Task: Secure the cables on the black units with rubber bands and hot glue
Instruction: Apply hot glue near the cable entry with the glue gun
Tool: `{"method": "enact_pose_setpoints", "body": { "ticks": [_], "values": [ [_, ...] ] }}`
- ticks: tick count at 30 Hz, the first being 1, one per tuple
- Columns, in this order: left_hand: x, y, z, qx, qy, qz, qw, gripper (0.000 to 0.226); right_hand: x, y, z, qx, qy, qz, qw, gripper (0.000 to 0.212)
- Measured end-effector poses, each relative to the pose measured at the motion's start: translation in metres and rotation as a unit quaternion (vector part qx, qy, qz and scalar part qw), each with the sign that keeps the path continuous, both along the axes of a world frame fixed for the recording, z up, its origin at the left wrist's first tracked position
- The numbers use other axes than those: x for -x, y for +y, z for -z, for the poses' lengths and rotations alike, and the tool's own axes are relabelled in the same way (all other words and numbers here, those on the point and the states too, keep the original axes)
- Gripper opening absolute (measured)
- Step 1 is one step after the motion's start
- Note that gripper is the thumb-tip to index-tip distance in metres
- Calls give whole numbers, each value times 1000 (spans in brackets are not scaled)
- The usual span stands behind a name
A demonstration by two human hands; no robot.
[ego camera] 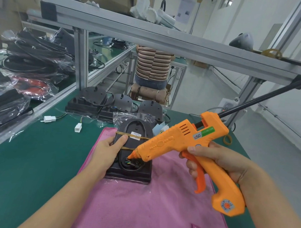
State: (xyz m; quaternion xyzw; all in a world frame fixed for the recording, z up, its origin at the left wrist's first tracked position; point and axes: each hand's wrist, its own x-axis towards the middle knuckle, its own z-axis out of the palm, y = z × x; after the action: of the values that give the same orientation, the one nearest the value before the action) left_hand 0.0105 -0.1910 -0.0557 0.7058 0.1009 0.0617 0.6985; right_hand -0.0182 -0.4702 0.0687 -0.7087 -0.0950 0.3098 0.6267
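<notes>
left hand [108, 151]: grips the left edge of the black unit [132, 149], thumb laid on top by the rubber bands, other fingers curled under the side and hidden
right hand [214, 158]: wrapped round the handle of the orange glue gun [194, 149], fingers [191, 165] curled on the trigger, thumb on the near side of the body
glue gun nozzle [131, 155]: points down-left, tip right at the coloured wires [128, 161] in the near end of the unit; cannot tell if glue is coming out
black unit: lies flat on the pink cloth [144, 207], partly inside a clear bag [132, 119] at its far end; cable [121, 164] looped along its top face
rubber bands [134, 136]: two tan bands cross the unit side to side, one over the white label, one nearer, just past the nozzle
pink cloth: spread on the green tabletop [39, 148], near right corner folded over
other units [109, 103]: three black ones in a row at the back of the tabletop, just beyond the bagged one
white plugs [77, 127]: two on the tabletop left of the cloth, on short wires
spare band [227, 139]: loose on the tabletop behind the gun
left bench: stacked bagged cable bundles [34, 53]
background: a person in a striped top [152, 65] seated, back turned
</notes>
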Motion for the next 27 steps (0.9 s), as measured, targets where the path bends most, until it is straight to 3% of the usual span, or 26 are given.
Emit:
{"method": "enact_pose_setpoints", "body": {
  "ticks": [6, 13, 18, 22, 25, 27],
  "values": [
    [2, -2, -3, -13, 4, -12, 1000, 50, 0, 3, -4, 0, 3, -10, 1000, 26],
    [4, -3, -6, -16, 15, -12, 1000, 48, -3, 6, -3, 7, 12, -16, 1000, 42],
    [3, -2, -5, -8, 17, -9, 1000, 55, -3, 5, -5, 14, 8, -20, 1000, 39],
    [4, -2, -5, -18, 28, -14, 999, 46, 0, 4, -8, 16, 5, -29, 999, 34],
    [5, -3, -7, -18, 23, -15, 999, 38, 0, 1, -7, 26, 1, -25, 999, 51],
    [5, -3, -8, -14, 21, -10, 1000, 38, 1, 1, -7, 29, -1, -28, 999, 50]
  ]
}}
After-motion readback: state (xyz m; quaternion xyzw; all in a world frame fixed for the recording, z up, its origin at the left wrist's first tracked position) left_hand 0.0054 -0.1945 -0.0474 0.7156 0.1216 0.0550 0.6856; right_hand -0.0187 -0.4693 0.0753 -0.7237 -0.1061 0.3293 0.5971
